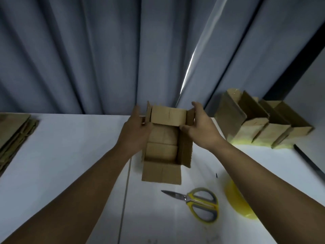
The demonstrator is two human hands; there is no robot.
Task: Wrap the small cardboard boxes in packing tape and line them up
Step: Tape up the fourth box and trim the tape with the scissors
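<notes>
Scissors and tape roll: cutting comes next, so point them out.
scissors (pixel 186 198), head view, at the pivot where blades meet handles.
tape roll (pixel 235 199), head view, on its yellow outer side.

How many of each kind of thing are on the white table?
Open cardboard boxes: 4, the held box plus the row of three
Scissors: 1
Yellow tape roll: 1
Pile of flat cardboard: 1, sheets too blurred to count
Total: 7
</notes>
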